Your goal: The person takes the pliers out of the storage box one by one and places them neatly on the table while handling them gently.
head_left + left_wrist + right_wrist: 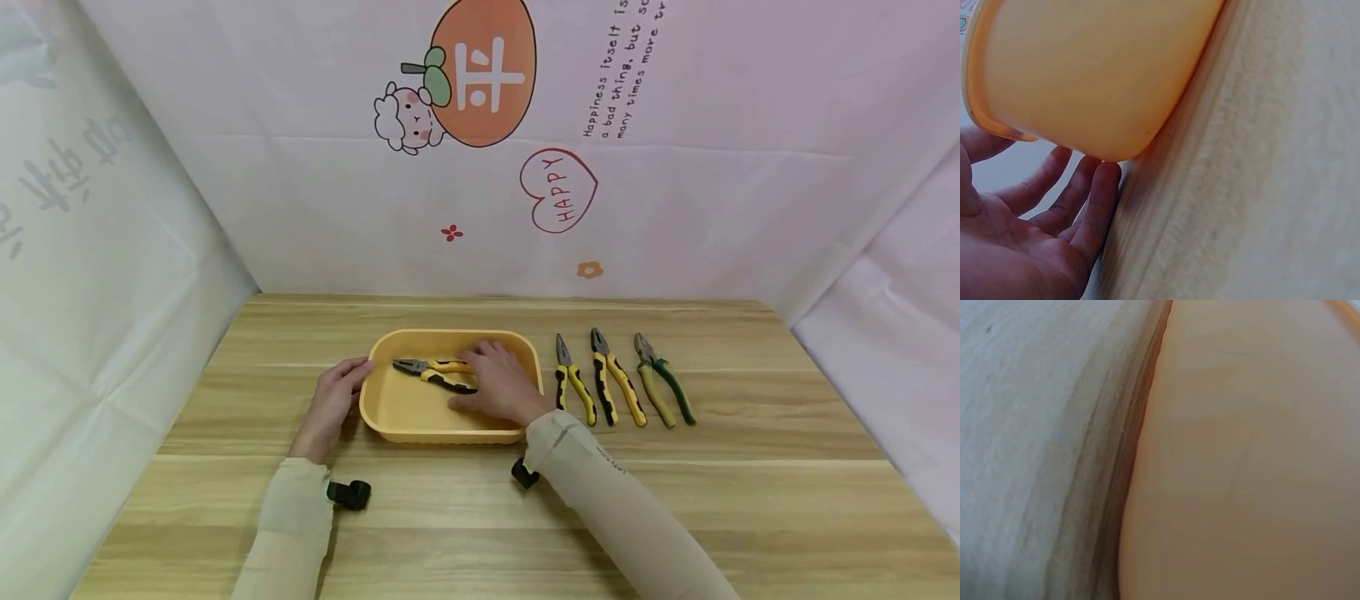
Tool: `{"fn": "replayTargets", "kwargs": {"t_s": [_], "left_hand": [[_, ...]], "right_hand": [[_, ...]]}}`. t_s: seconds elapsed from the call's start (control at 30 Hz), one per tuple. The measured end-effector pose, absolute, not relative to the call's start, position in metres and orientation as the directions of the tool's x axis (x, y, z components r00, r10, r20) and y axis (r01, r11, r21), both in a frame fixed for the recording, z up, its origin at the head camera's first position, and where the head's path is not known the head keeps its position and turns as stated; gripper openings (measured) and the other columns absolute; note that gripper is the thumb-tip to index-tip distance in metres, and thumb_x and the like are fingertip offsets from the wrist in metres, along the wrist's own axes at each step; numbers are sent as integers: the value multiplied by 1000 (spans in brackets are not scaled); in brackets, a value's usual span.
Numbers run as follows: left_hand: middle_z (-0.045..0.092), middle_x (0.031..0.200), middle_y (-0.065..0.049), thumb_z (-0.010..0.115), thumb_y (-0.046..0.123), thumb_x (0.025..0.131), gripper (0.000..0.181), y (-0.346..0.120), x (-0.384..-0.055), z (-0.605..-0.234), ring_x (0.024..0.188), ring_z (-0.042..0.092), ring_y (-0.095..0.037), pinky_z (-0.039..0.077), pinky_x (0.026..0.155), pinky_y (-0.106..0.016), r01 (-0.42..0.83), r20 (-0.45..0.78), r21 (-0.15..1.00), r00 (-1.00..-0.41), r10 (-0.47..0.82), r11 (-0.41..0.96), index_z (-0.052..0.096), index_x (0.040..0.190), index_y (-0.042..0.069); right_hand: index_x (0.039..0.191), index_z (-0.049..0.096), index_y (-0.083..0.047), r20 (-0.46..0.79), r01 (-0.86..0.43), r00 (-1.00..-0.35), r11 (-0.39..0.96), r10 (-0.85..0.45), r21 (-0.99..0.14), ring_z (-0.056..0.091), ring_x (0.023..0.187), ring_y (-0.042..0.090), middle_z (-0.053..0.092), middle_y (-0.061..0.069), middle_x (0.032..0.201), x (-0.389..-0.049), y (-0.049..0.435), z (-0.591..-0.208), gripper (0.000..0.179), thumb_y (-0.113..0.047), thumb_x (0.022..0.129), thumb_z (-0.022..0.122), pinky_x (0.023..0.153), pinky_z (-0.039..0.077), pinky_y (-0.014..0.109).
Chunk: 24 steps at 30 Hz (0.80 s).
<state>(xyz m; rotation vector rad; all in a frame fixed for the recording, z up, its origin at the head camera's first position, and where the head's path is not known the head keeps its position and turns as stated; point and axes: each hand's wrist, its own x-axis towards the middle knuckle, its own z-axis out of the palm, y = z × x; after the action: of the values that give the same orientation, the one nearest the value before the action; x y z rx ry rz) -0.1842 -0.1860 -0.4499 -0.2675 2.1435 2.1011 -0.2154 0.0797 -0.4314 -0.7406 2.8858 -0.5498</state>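
Note:
A yellow plastic bin (420,418) stands on the table with one pair of pliers (448,384), black and yellow handled, lying inside it. My right hand (501,385) reaches over the handle ends of these pliers, fingers and thumb spread to either side, the thumb apart from the lower handle. The handle ends are hidden beneath the palm. At the bin's left end, my left hand (335,400) touches the outer wall. In the left wrist view, the fingertips (1108,169) rest against that wall below the rim. Only the bin's side and tabletop show in the right wrist view.
Right of the bin lie three more pliers in a row: smaller yellow-black pliers (574,382), larger yellow-black pliers (620,379) and green-handled pliers (663,379). The wooden table (442,533) ends at a printed white cloth (337,217) behind.

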Motion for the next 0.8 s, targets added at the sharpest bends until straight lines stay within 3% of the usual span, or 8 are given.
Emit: {"fn": "replayTargets", "kwargs": {"t_s": [0.43,0.8], "left_hand": [[54,136,-21,48,31,109,48,-189,-186,-455,105,62,-18,53,83,-21,-202,-202,979,-979,-16,35,52,143,-4],[53,138,-21,48,30,110,49,-189,-186,-454,107,62,-20,53,83,-21,-204,-203,978,-979,-16,35,50,144,-4]], "right_hand": [[144,58,-12,-59,-431,-875,829,-480,-355,47,116,31,52,14,130,-215,82,-432,71,-48,88,79,95,43,48],[146,56,-12,-114,-393,-876,831,-469,-394,46,113,30,51,16,128,-217,82,-435,70,-48,89,77,100,41,48]]}}
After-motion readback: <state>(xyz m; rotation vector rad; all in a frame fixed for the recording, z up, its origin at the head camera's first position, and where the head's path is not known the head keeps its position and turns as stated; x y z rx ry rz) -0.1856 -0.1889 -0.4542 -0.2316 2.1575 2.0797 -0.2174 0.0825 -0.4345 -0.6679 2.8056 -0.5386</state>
